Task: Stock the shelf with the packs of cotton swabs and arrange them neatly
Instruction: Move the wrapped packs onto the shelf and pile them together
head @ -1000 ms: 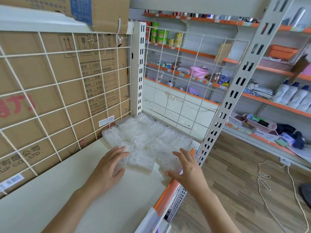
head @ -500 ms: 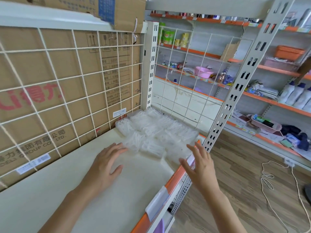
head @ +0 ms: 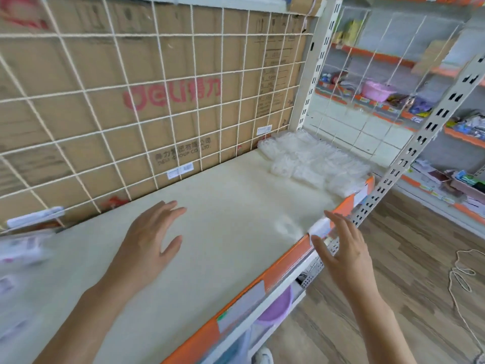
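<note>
- Shop aisle with a wood-look floor; more shelving stands at the right.
- Wire grid backs the shelf, with cartons behind it.
- Shelf is a pale board with an orange front strip.
- Packs lie flat in a touching cluster at the far right corner, against the grid, well apart from both hands.
- They look light, clear and slick, probably thin plastic that dents; best pinched gently by the long sides, or nudged flat-handed into rows.
- Left hand hovers over bare board, fingers straight and spread, holding nothing.
- Right hand hangs beside the front strip, fingers likewise spread, empty.
</note>
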`<state>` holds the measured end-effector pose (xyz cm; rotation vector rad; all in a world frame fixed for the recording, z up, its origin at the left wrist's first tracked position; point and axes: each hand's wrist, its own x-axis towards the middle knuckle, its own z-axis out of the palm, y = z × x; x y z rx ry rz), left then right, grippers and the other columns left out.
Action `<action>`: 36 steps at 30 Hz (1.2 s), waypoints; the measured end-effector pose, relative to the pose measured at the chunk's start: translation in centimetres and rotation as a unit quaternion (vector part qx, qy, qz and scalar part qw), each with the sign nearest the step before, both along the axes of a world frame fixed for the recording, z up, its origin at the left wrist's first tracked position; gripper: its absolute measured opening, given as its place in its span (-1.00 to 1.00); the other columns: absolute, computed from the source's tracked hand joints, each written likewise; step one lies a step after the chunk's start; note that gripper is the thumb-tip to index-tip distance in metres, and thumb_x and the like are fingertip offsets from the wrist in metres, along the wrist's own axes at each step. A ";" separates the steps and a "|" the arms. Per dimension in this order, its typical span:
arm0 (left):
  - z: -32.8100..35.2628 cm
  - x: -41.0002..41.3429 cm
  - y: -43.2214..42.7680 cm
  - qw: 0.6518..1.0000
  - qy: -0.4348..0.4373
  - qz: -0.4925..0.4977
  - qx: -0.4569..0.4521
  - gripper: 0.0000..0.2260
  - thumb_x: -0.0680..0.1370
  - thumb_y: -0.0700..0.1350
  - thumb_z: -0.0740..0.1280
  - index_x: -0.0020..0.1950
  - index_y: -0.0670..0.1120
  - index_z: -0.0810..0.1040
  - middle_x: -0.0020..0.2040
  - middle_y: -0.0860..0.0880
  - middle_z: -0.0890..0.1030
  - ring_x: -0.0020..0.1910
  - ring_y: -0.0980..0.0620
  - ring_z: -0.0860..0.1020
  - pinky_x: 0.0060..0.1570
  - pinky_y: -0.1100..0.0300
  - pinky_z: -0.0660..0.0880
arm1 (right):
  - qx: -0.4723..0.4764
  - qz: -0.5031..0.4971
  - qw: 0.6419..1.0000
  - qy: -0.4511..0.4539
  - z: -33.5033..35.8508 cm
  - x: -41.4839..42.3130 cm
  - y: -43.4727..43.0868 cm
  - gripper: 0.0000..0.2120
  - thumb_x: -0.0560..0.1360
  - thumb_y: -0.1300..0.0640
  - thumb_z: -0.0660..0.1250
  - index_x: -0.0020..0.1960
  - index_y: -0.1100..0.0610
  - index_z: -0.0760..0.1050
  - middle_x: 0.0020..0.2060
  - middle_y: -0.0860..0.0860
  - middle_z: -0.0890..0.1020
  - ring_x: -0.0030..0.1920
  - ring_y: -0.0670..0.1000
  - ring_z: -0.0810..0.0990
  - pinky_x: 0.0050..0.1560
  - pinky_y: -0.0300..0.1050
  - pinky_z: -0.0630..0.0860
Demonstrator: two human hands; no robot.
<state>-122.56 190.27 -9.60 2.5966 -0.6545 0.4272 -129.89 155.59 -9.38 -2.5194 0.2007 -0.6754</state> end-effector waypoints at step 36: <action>4.0 -39.7 16.6 0.735 -0.016 0.678 -0.015 -0.52 0.48 0.15 0.10 0.33 0.00 0.45 0.33 0.05 0.44 0.34 0.03 0.32 0.21 0.07 0.27 | -0.024 0.639 0.769 -0.009 3.9 2.2 35.5 -0.41 0.37 -0.20 0.12 0.25 0.13 0.48 0.15 0.04 0.56 0.15 0.17 0.51 0.03 0.20 0.46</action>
